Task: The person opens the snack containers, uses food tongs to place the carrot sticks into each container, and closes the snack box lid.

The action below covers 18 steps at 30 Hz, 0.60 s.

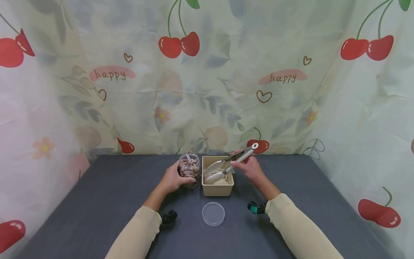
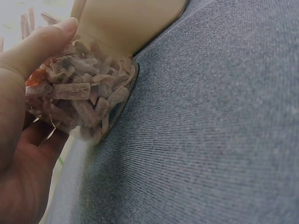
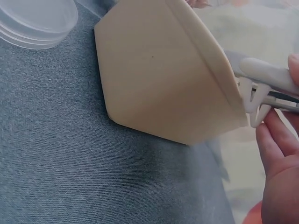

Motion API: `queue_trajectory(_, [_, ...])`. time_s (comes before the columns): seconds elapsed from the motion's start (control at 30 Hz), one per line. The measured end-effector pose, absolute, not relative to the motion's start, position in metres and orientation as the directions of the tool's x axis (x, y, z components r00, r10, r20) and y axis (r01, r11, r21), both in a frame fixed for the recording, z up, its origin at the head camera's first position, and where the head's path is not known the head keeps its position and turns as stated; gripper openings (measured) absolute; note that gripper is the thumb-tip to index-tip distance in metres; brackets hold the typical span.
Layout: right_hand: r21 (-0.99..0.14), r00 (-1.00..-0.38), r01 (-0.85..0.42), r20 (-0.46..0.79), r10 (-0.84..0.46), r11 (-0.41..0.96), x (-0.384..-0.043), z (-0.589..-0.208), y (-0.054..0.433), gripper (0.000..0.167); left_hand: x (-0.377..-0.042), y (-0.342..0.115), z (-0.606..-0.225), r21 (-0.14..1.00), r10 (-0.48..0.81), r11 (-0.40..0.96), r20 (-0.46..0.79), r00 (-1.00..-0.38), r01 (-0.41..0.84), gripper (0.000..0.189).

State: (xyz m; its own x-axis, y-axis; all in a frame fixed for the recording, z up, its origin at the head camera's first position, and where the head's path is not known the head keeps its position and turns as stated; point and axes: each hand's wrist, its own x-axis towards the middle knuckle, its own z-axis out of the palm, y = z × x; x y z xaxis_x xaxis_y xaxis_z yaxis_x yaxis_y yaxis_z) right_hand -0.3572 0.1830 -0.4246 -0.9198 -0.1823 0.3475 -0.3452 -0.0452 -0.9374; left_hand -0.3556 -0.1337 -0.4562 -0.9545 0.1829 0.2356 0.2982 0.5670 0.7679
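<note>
My left hand (image 1: 171, 178) grips a clear jar (image 1: 189, 166) from its left side, thumb across the front. Pinkish-brown dried strips (image 2: 88, 88) fill much of the jar, and it stands on the table against the beige bin in the left wrist view. In my right hand (image 1: 253, 169) is a pair of tongs (image 1: 238, 158) with white handles, held between thumb and fingers. The tongs slant down to the left, their spread tips inside the beige bin (image 1: 217, 191). Some pale pieces lie in the bin; the tongs partly hide them.
A round clear plastic lid (image 1: 213, 214) lies on the dark grey table (image 1: 110, 205) in front of the bin. Behind the table hangs a curtain (image 1: 207, 108) printed with cherries. Each wrist wears a dark device (image 1: 257, 208).
</note>
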Motion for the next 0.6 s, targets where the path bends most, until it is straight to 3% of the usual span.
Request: queue_trajectory(0.6, [-0.922, -0.923, -0.380, 0.372, -0.097, 0.071, -0.3492, -0.4250, 0.1796, 0.037, -0.3558, -0.1338, -0.4565, 0.757, 0.190, 0.577, 0.240, -0.952, 0.306, 0.086])
